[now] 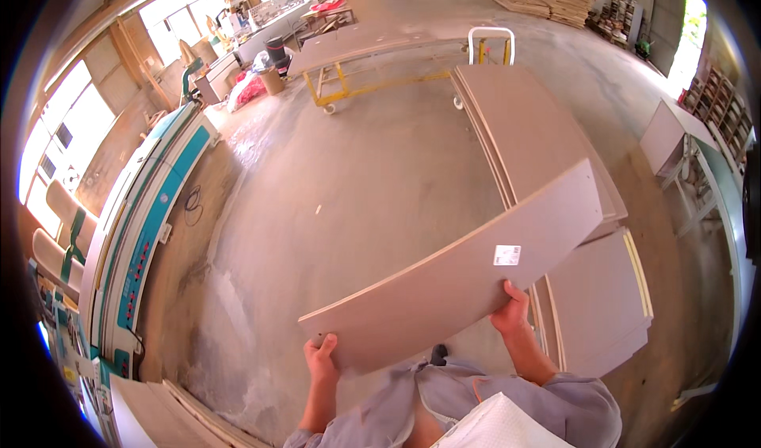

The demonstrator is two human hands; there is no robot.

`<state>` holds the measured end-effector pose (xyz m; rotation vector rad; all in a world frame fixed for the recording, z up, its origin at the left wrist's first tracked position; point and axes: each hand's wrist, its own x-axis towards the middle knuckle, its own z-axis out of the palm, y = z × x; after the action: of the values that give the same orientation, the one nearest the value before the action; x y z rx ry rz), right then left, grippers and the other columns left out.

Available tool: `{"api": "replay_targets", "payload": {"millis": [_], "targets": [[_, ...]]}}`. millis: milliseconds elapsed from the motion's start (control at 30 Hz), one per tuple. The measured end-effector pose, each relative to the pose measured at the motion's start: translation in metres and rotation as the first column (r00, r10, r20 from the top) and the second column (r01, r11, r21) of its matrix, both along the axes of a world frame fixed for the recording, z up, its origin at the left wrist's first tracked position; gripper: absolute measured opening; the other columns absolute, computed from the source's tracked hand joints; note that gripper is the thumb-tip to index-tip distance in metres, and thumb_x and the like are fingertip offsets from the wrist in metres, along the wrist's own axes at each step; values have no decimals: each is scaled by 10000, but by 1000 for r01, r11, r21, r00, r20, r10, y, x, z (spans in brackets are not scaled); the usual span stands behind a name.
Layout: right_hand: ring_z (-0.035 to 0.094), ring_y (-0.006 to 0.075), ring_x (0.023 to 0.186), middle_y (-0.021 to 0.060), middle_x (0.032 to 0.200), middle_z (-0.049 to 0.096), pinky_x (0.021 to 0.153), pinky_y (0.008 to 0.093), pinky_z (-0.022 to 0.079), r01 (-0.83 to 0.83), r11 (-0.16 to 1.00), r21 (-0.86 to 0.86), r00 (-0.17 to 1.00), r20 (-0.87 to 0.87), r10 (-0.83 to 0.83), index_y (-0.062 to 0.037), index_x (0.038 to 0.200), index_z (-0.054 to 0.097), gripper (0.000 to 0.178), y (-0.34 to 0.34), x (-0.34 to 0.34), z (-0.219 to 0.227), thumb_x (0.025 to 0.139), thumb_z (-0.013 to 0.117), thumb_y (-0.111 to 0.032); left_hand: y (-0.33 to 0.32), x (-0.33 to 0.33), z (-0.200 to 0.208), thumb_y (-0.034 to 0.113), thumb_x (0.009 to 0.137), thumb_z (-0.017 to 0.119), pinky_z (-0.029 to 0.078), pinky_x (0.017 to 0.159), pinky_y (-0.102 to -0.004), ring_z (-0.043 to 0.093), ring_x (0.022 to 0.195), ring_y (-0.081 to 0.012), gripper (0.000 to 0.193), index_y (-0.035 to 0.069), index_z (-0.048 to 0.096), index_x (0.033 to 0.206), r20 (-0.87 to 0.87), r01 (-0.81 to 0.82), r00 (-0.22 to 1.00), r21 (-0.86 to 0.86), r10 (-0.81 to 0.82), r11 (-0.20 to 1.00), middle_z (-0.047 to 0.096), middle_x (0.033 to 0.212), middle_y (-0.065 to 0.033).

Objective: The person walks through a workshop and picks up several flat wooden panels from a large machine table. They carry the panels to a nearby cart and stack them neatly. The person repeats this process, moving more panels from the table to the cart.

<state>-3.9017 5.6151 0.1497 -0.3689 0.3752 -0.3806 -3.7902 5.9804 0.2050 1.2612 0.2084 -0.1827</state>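
Observation:
A long brown-grey board (428,293) with a white label (507,255) stretches across in front of me, tilted up toward the right. My left hand (321,357) grips its near left corner, the thumb resting on the face. Farther along the lower edge, my right hand (511,309) holds it with the thumb on the face just below the label; the fingers of both hands are partly hidden behind it. The board's far right end overlaps a stack of similar boards (527,135), and a second, shorter stack (598,297) lies nearer on the right.
A long teal-and-white machine (162,210) runs along the left side. Ahead stands a yellow-framed trolley (341,83) bearing flat boards. More panels (151,416) lie at the lower left, and a metal-framed table (717,202) stands at the far right.

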Motion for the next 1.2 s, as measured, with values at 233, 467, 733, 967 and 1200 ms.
{"api": "replay_targets", "payload": {"millis": [233, 467, 733, 967, 1200], "targets": [[567, 227, 1023, 41, 1117, 598, 854, 381, 472, 2, 997, -81, 1000, -21, -4, -92, 1186, 523, 420, -90, 216, 35, 792, 635, -185, -89, 207, -22, 123, 758, 676, 494, 742, -344, 612, 800, -218, 308, -37, 591, 1007, 31, 9, 1000, -154, -4, 988, 634, 910, -112], [537, 228, 1072, 38, 1148, 583, 901, 388, 451, 224, 965, -135, 966, -99, -238, -87, 1204, 512, 471, -194, 403, 59, 761, 657, -157, -219, 451, -34, 113, 785, 651, 499, 740, -345, 616, 809, -215, 288, -58, 589, 1009, -14, 142, 989, -198, -148, 970, 636, 923, -117], [532, 270, 1082, 76, 1170, 573, 925, 423, 436, 399, 913, -89, 917, 58, -395, -61, 1214, 502, 476, -322, 586, 36, 782, 638, -205, -419, 673, -8, 122, 829, 637, 512, 716, -334, 628, 798, -192, 233, -31, 608, 1001, -174, 392, 878, -276, -447, 877, 648, 922, -100], [546, 268, 1040, 80, 1102, 591, 917, 419, 442, 442, 896, 33, 894, -91, -438, -54, 1173, 527, 431, -457, 768, -14, 757, 625, -109, -551, 853, -34, 167, 867, 614, 525, 757, -364, 631, 864, -235, 295, -37, 558, 1074, -167, 439, 867, -195, -470, 877, 627, 1009, -124], [538, 266, 1005, 78, 1063, 591, 900, 419, 431, 309, 951, -20, 935, -177, -308, -40, 1113, 543, 367, -598, 984, 36, 776, 632, -156, -650, 1016, -3, 208, 854, 615, 517, 783, -377, 617, 927, -259, 381, -30, 511, 1133, -106, 381, 905, -225, -411, 897, 604, 1063, -150]]}}
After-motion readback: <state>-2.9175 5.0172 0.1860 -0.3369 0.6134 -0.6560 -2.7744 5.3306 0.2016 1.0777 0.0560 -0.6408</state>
